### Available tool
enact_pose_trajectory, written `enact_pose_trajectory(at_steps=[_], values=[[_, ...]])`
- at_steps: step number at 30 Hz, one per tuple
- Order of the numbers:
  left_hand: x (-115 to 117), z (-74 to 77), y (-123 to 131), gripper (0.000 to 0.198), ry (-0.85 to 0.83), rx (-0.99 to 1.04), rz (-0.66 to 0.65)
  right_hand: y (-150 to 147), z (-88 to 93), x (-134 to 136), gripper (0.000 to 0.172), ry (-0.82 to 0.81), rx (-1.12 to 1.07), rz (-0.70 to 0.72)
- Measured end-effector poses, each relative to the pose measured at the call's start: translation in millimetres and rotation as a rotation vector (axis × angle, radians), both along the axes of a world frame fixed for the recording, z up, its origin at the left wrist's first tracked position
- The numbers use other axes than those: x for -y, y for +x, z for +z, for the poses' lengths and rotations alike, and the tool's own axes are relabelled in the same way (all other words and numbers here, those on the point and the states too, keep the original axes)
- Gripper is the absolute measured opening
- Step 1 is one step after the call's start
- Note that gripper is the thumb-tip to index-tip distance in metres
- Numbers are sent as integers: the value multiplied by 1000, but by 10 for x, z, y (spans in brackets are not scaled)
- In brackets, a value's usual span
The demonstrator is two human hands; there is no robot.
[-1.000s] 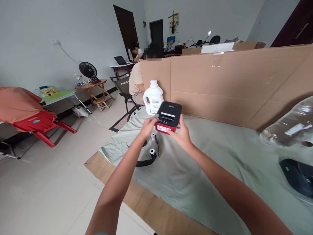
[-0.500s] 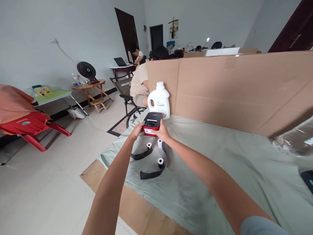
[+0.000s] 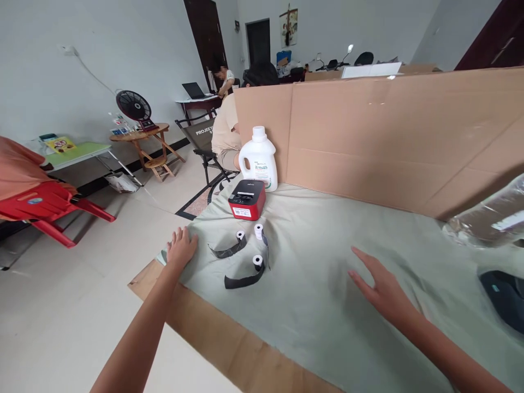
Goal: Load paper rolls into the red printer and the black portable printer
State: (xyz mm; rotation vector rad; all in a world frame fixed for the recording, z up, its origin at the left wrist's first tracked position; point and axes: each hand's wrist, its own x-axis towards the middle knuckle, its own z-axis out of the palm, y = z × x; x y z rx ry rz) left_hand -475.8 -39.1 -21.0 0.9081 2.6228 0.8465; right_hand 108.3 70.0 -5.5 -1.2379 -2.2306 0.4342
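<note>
A red and black label printer (image 3: 247, 200) stands on the pale green cloth (image 3: 311, 262), in front of a white detergent jug (image 3: 259, 158). Several small paper rolls are near it: a white roll with a dark tail (image 3: 258, 231), a roll with a dark strip (image 3: 240, 238) to its left, and a roll with a black strip (image 3: 257, 263) nearest me. My left hand (image 3: 180, 248) rests on the cloth's left edge, fingers spread and holding nothing. Over the cloth at right, my right hand (image 3: 379, 284) is held open, thumb and fingers apart, with nothing in it.
A tall cardboard sheet (image 3: 368, 142) stands along the back of the cloth. At the right are a plastic-wrapped package (image 3: 487, 218) and a dark object (image 3: 503, 297). Bare wooden board (image 3: 229, 338) shows at the front edge. A person (image 3: 226, 131) sits behind the cardboard.
Both hands have let go of the printer, which now stands by the jug. My left hand moved left to the cloth's edge; my right hand moved right and nearer. The view shifted slightly.
</note>
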Motion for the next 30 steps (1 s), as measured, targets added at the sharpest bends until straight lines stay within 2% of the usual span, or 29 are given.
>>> enact_pose_trajectory(at_steps=[2,4,7,10,15,23,26,30], values=[[177,-173,24,68,-150,-156,-15,361,-229,329,60,132,79,43],[256,-271,12,69,-271,-261,-47,514,-402,645,66,223,149,99],[265,-287,-21,71,-332,-285,-70,477,-499,1033,77,279,245,178],[267,-243,-15,70,-339,-293,-68,339,-454,1252,78,276,312,244],[377,-238,-1,70,-347,-303,-65,256,-360,1331,73,261,378,306],[440,-155,36,72,-387,-282,-63,239,-408,1420,76,261,409,328],[490,-142,38,77,-390,-267,-57,229,-399,1452,77,188,412,331],[600,-209,-42,88,-447,-266,-39,223,-296,1511,77,2,389,358]])
